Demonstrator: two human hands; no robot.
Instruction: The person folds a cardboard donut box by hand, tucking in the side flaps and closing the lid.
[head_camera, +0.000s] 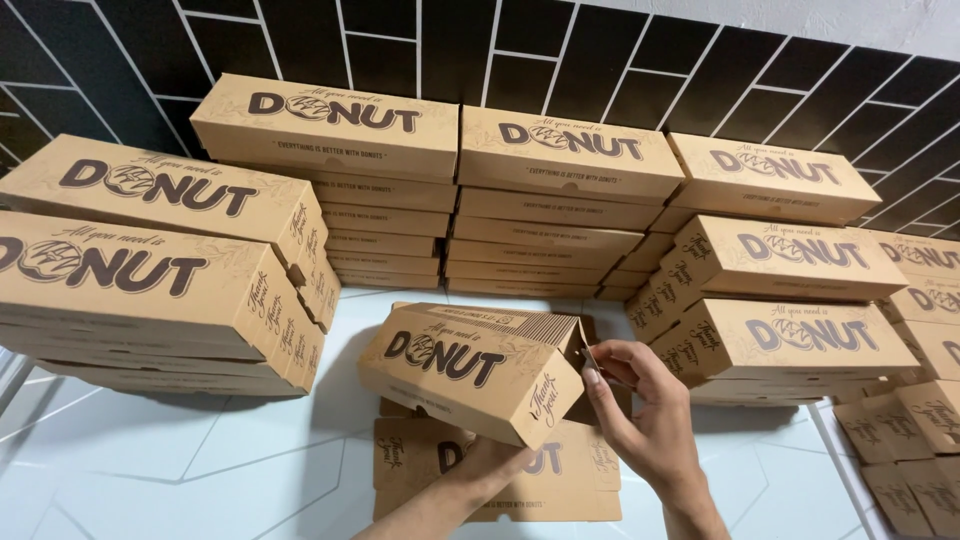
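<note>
Two hands fold a brown cardboard box (470, 368): left hand (487, 462) cupping underneath, right hand (640, 405) pinching its end flap.

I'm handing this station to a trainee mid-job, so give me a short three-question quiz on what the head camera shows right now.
1. True or false: the right hand has its fingers at the end flap of the half-folded brown box.
2. What lies on the white table under that box? A) flat unfolded box blanks B) a roll of tape C) a tray
3. Where is the left hand relative to the box?

Key
1. True.
2. A: the flat box blanks.
3. Beneath it, supporting its underside. Stacks of finished boxes stand behind, against the black tiled wall.
</note>
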